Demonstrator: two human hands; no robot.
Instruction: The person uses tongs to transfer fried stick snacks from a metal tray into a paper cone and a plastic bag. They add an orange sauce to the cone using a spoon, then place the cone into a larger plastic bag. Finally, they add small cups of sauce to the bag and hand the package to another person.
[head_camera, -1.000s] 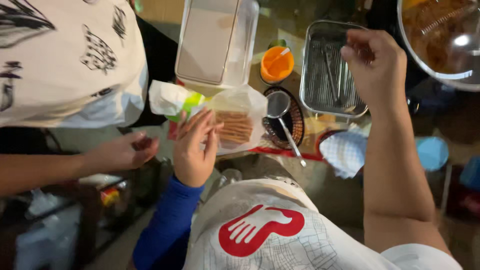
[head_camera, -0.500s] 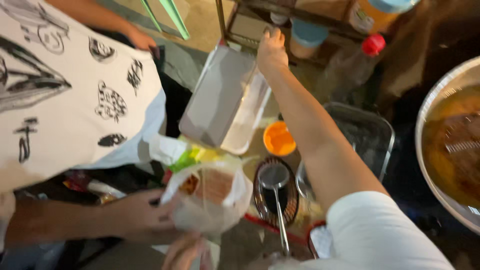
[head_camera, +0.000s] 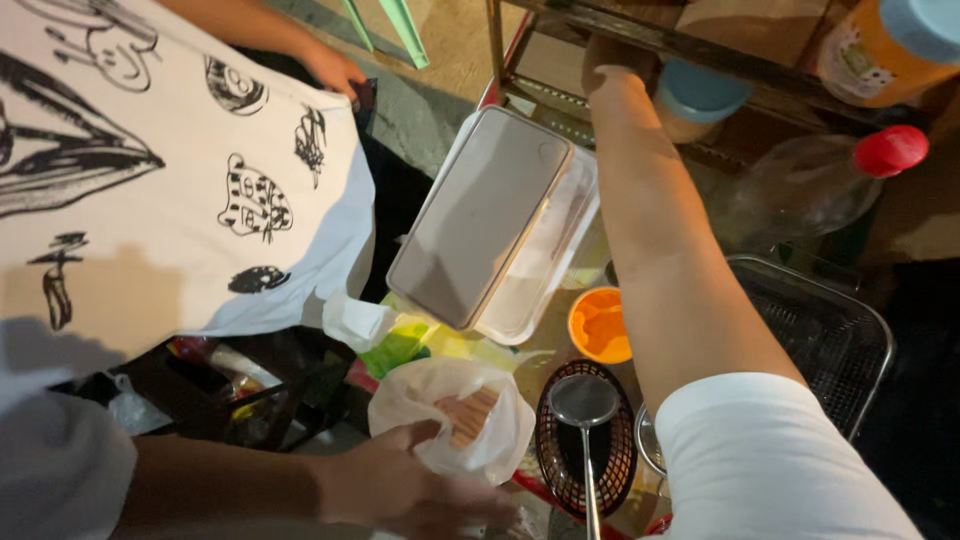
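My right hand (head_camera: 612, 72) reaches far up to a metal shelf rack (head_camera: 640, 35), next to a jar with a blue lid (head_camera: 700, 95). Its fingers are in shadow behind the shelf rail, so their grip is hidden. My bare forearm and white sleeve (head_camera: 760, 450) cross the right of the view. My left hand is out of sight. At the bottom, a co-worker's hand (head_camera: 400, 490) holds a white paper wrap (head_camera: 450, 415) with a brown ridged snack inside.
A clear lidded plastic box (head_camera: 480, 220) lies in the middle. Below it are an orange cup (head_camera: 600, 325) and a dark basket with a metal strainer (head_camera: 585, 400). A wire tray (head_camera: 830, 330) and a red-capped bottle (head_camera: 885, 150) are on the right. The co-worker's printed white shirt (head_camera: 150, 170) fills the left.
My right hand has gone from the wire tray up to the shelf rack. The view tilted upward, my left hand left the frame, and the co-worker's hand took the paper wrap.
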